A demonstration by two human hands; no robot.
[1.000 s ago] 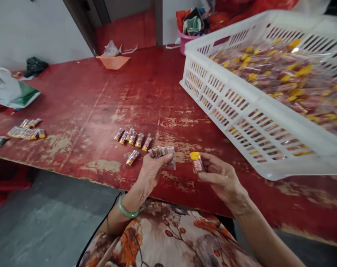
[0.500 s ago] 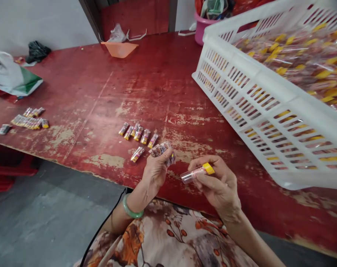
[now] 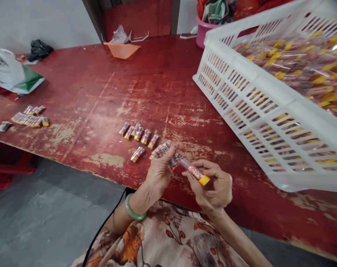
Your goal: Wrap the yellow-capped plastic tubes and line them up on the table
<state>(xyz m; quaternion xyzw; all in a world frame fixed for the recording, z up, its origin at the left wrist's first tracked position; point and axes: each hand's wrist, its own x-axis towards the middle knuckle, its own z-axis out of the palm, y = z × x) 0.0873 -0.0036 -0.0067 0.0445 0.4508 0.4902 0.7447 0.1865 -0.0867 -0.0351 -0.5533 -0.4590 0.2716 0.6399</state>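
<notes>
My left hand (image 3: 159,175), with a green bangle (image 3: 134,208) at the wrist, is closed on a stack of small printed packets (image 3: 163,149). In my right hand (image 3: 213,185) is a clear plastic tube (image 3: 195,171) with a yellow end and red-and-white print, pinched between thumb and fingers. The tube's clear end points up and left and meets, or nearly meets, the packets at my left hand; I cannot tell if they touch. Just left of my hands, several small filled tubes with yellow ends (image 3: 146,136) lie on the red table (image 3: 146,89).
A white plastic crate (image 3: 249,111) full of yellow-ended tubes (image 3: 310,66) stands at the right. More small tubes (image 3: 29,119) lie at the left, near a white-and-green bag (image 3: 26,79). An orange tray (image 3: 122,50) and a pink bucket (image 3: 203,31) are at the back.
My right hand has turned the tube so its yellow end now points down toward me, and its clear end has come up to the packets. My left hand has shifted slightly right.
</notes>
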